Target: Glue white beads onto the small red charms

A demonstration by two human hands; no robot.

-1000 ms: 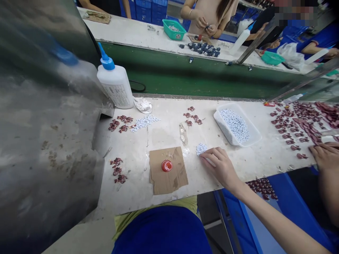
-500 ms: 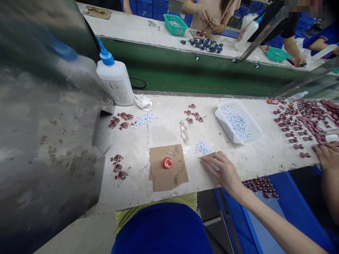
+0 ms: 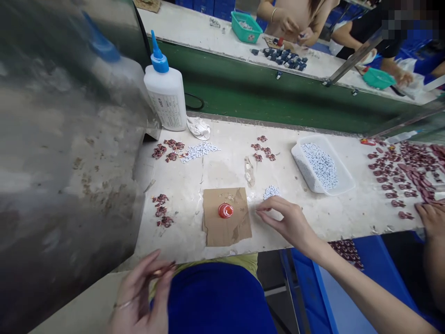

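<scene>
My left hand (image 3: 144, 297), with a ring on one finger, is at the lower left in front of the table edge. Its thumb and fingers pinch a small reddish-brown piece (image 3: 163, 270), mostly hidden by them. My right hand (image 3: 290, 220) hovers just right of the cardboard square (image 3: 227, 237), thumb and forefinger closed; whatever is between them is too small to make out. Beyond it lies a little pile of white pieces with dark marks (image 3: 271, 191). On the cardboard sits a round red cap (image 3: 225, 211) with a glossy surface.
A clear plastic tub (image 3: 346, 184) of white pieces stands to the right. Small reddish-brown pieces lie in groups (image 3: 162, 211) on the left. A glue bottle (image 3: 168, 102) stands beside the metal panel (image 3: 86, 185). At the right edge is another person's hand (image 3: 431, 218).
My left hand has come into view at the lower left with a reddish-brown piece. My right hand has drawn back from the small white pile towards the cardboard. The view has shifted slightly.
</scene>
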